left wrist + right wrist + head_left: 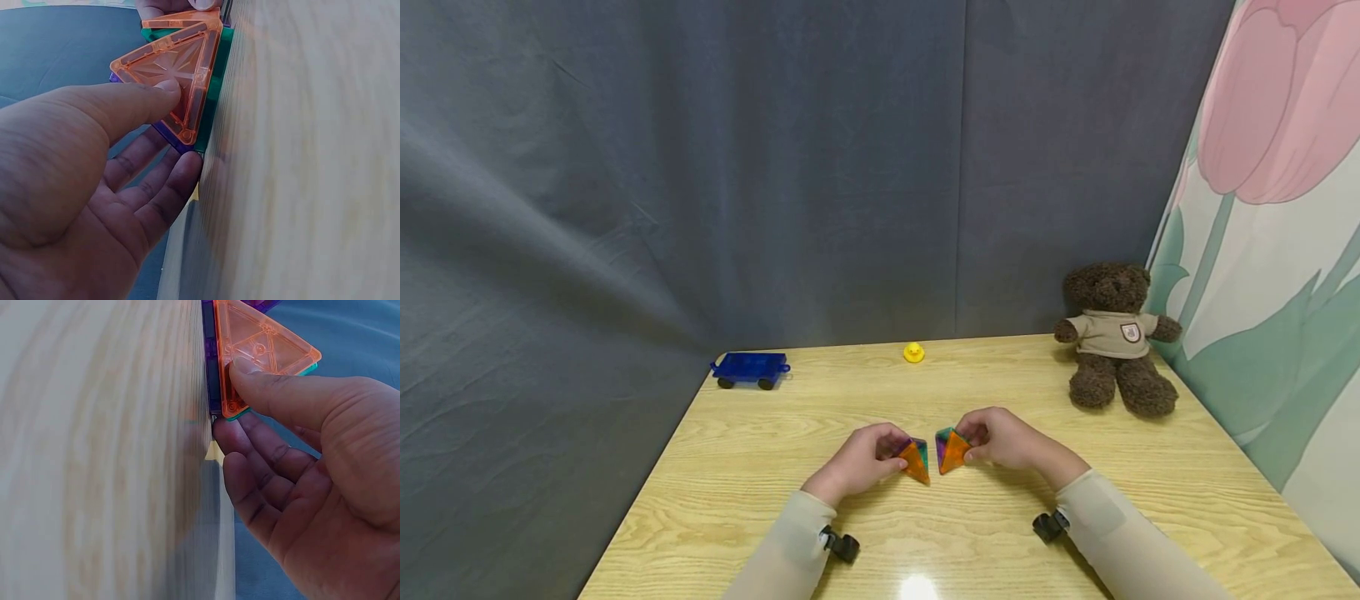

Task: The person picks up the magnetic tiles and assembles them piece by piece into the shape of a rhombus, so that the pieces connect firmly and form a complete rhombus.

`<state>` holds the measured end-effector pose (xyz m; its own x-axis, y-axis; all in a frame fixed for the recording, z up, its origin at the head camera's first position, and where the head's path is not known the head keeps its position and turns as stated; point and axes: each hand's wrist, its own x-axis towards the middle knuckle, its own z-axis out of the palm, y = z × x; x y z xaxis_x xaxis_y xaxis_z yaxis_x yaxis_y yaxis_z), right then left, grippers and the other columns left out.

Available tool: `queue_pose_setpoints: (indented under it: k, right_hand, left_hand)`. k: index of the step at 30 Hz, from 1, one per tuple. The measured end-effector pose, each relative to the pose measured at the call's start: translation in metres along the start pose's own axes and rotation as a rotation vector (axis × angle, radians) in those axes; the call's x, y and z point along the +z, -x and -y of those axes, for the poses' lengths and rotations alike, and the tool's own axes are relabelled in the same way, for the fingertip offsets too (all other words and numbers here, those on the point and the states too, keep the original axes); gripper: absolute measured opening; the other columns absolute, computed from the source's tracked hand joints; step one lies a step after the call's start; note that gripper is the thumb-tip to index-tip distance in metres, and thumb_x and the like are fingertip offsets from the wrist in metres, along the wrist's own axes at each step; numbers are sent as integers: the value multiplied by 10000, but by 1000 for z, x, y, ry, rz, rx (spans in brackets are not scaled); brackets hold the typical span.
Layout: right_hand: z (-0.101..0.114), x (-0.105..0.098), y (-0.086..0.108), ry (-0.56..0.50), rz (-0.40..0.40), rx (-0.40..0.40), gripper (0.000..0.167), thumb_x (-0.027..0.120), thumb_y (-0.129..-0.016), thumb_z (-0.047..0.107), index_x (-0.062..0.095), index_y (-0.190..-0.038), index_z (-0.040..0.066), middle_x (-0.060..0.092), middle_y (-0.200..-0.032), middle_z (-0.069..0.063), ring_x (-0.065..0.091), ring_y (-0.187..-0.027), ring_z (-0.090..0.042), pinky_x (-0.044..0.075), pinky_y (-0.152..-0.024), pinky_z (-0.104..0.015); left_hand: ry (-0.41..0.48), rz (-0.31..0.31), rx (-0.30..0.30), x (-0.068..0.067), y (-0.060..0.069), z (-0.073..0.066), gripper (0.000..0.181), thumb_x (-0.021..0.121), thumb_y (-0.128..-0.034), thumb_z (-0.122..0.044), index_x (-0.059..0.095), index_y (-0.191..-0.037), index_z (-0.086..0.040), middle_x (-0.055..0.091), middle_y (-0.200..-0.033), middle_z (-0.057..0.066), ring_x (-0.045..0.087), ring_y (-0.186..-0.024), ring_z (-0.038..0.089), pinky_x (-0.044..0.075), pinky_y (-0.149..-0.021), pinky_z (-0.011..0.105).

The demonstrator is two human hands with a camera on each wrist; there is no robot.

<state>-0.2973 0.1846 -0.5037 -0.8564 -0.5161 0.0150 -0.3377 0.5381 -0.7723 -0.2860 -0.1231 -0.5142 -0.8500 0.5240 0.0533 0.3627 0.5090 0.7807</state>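
Observation:
Two small pyramid shapes made of translucent triangular magnetic tiles stand side by side on the table, with a narrow gap between them in the head view. My left hand [861, 462] pinches the left magnetic-tile pyramid [915, 462], its thumb pressed on the orange face [187, 59] with purple and green edges behind. The right magnetic-tile pyramid [953, 452] is held by my right hand [1011, 442], thumb on its orange face [265, 334]; purple and teal tiles show beside that face. Fingers partly hide the far sides of both pyramids.
A blue wheeled toy cart [749, 369] stands at the table's back left. Near the back edge sits a yellow rubber duck [913, 353]. A brown teddy bear [1116, 337] is at the back right, in front of a dark curtain [835, 183].

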Motion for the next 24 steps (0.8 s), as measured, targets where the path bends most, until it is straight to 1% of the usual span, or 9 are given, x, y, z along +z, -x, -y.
queue_pose_setpoints:
  k: [10,15,20,24]
  right_hand:
    - [1,0,0,2,6,-14,258,860,-853,22,743,-1053,136,675,-964,2,608,-854,-206,544,-717,-307]
    - [2,0,0,4,11,-26,261,860,-856,24,746,-1062,136,688,-981,5,631,-871,-206,564,-740,-305]
    - [2,0,-1,-5,17,-28,265,859,-858,25,745,-1072,134,691,-1003,8,645,-895,-207,577,-777,-315]
    - [1,1,-1,-2,15,-20,278,866,-846,16,741,-1069,124,688,-989,10,636,-876,-201,570,-758,-304]
  left_hand:
    - [8,-1,19,4,-1,-1,271,764,-983,-150,692,-1237,-213,684,-1120,-110,657,-968,54,553,-849,257]
    - [19,5,15,6,-1,-4,273,759,-988,-153,689,-1244,-217,684,-1130,-113,660,-970,60,554,-847,253]
    - [31,-4,13,9,-2,-6,276,765,-981,-138,691,-1238,-207,686,-1124,-116,657,-978,57,551,-852,251]
    - [36,-8,10,9,-2,-6,273,769,-976,-132,695,-1228,-209,687,-1119,-120,653,-976,57,550,-846,251]
